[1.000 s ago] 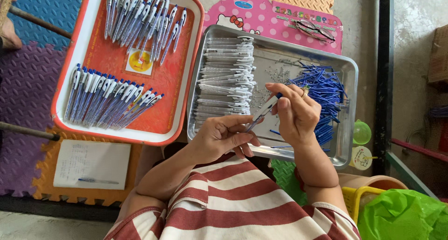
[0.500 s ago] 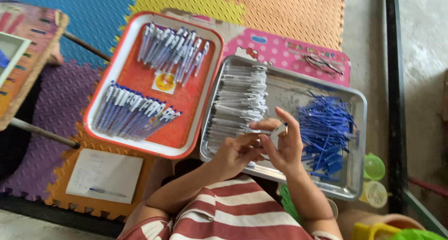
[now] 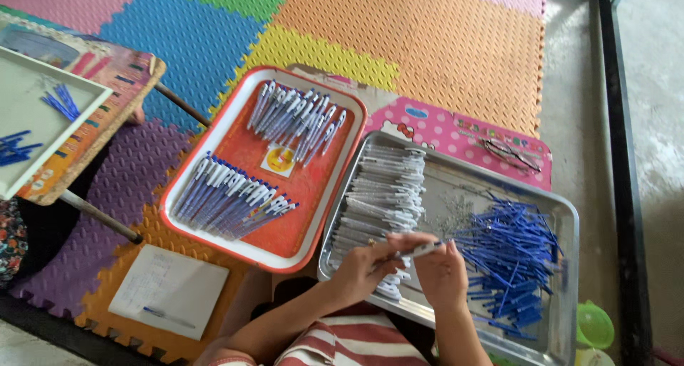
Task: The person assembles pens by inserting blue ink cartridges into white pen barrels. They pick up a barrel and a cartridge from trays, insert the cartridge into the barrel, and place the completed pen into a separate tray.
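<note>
Both hands meet over the near edge of the metal tray (image 3: 563,216), the left hand (image 3: 367,266) and right hand (image 3: 443,272) pinching a pen barrel (image 3: 422,250) between them. At ten o'clock from them, a stack of clear barrels (image 3: 381,195) fills the tray's left side. At three o'clock, a heap of blue refills (image 3: 509,255) crowds the right side. Between the two, toward twelve o'clock, a strip of bare tray floor lies open. At nine o'clock, the red tray (image 3: 313,223) butts against the metal one, its middle free between two rows of pens (image 3: 235,199). At one o'clock, spectacles (image 3: 511,154) lie on the pink board (image 3: 434,127).
</note>
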